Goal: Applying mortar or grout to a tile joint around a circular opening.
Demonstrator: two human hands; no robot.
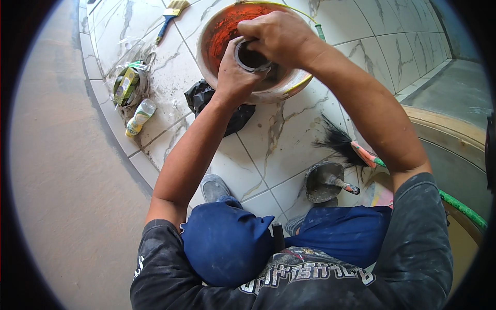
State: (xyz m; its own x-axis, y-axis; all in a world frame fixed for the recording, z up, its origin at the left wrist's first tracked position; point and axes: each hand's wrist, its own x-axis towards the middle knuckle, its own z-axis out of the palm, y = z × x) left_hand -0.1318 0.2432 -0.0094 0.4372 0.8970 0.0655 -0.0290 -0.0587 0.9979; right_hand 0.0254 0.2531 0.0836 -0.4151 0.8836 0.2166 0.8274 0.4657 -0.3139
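Over a bucket [209, 36] with orange-red smears inside, my left hand [232, 77] grips a short, hollow grey cylinder [252, 66] from the left and below. My right hand [281, 41] is at the cylinder's top rim with fingers curled into its dark opening. The bucket has a yellow wire handle with a green grip [320, 32]. A crumpled black plastic bag [199, 95] lies beside the bucket, under my left wrist.
A paintbrush [168, 20], yellow bottle [139, 119] and packaging litter [125, 88] lie left on marble-patterned tiles [258, 170]. A black-bristled brush [338, 144], a trowel [320, 181] and a green hose [462, 209] are right. A plastered surface [62, 181] runs along the left; a ledge [449, 129] at right.
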